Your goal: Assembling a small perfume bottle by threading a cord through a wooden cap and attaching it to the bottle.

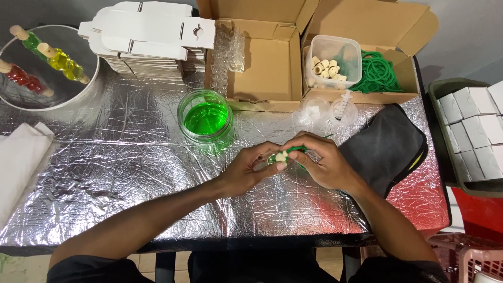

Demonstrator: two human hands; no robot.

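Green-filled small bottle with pale stopper | pinched between left hand and right hand | mid-table, toward front edge of foil-covered table | green-liquid jar just behind.

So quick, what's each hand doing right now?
Left hand: closed on a small green bottle with a pale stopper.
Right hand: closed on the same bottle, pinching near its top.
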